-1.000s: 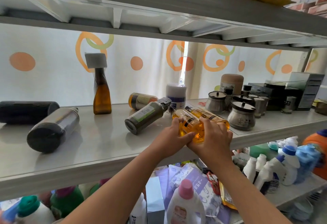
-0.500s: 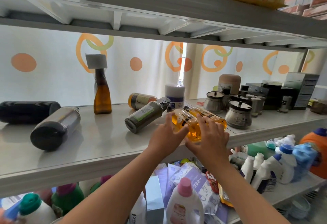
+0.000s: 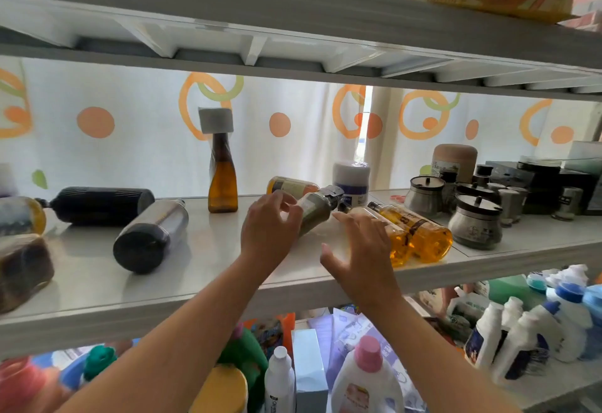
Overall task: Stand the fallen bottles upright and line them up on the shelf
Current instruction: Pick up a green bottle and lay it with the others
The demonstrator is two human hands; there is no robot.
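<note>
Mid-frame, the olive-green cylindrical bottle (image 3: pixel 317 212) lies on its side on the white shelf (image 3: pixel 211 249). The left hand (image 3: pixel 270 227) cups its base, though a real grip cannot be told; the right hand (image 3: pixel 361 249) hovers with fingers spread. Likely rigid, smooth and fairly heavy: best held mid-body.

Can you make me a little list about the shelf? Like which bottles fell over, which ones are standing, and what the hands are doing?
Fallen: green bottle, orange bottles, silver bottle, black bottle
Standing: brown bottle, white jar
Left hand: fingers curled at the green bottle's base; grip unclear
Right hand: open, fingers spread, by the orange bottles
Shelf: white
</note>
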